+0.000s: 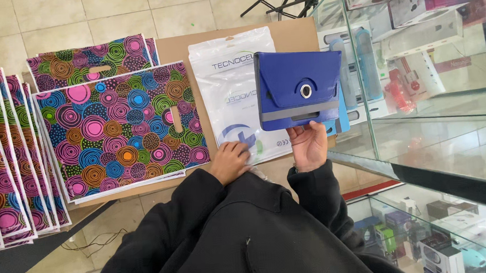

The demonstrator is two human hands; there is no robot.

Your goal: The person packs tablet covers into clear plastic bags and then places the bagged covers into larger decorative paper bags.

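Head camera—steeply down (close) over cardboard table (pixel 282 32).

Matt blue leatherette tablet case (pixel 298 86), glossy white plastic pouch (pixel 231 93), clear glass showcase (pixel 421 144).

Down on the bench (pixel 287 35) — a flat brown cardboard-coloured top, bare only along its far edge. Lying flat in the middle, a stack of bright plastic bags (pixel 118 129) printed with coloured circles, a cut-out handle slot showing at the right side. Behind it, another such bag (pixel 86 61) peeks out. Along the left edge a row of the same patterned bags (pixel 11 154) overlaps like shingles. To the right, touching the middle stack, a white plastic pouch (pixel 232 90) lies flat — the left hand (pixel 230 162) rests on its near corner.
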